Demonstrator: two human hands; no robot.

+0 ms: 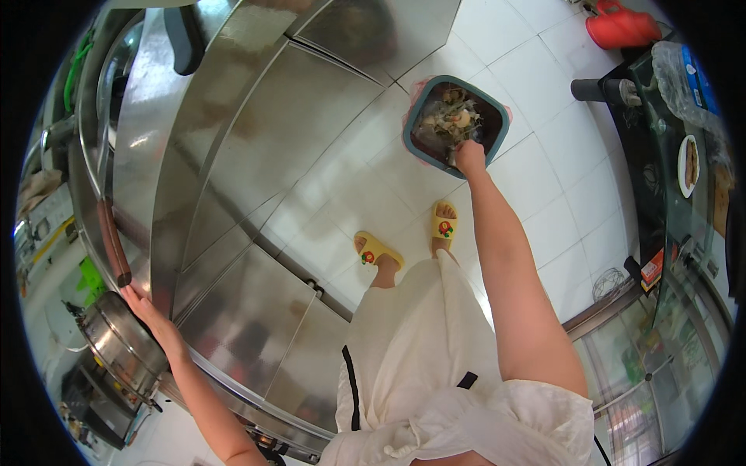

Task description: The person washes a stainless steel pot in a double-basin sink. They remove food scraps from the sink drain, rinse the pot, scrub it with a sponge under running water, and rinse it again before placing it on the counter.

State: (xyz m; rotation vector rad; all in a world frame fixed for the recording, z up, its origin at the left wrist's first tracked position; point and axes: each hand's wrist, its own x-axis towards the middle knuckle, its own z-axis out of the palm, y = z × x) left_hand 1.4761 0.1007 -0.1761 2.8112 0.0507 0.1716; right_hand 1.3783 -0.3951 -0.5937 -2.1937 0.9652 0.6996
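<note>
My right hand [470, 157] reaches down into a teal waste bin [505, 119] on the floor, its fingers curled inside the near rim. Whether those fingers hold anything is hidden. Food scraps and clear plastic [451, 119] lie in the bin over a dark liner. My left hand [150, 317] rests at the counter's edge with its fingers stretched out and nothing in it. Its fingertips are close to the end of a brown pan handle [114, 242]. Beside that hand stands a stainless steel pot [122, 343].
A black knife handle [184, 41] lies on the steel counter [145, 99]. Steel cabinet doors [280, 116] run below. To the right are a red jug [623, 28] and a dark glass table [653, 145] bearing a white plate [688, 166]. Yellow slippers [379, 247] are on my feet.
</note>
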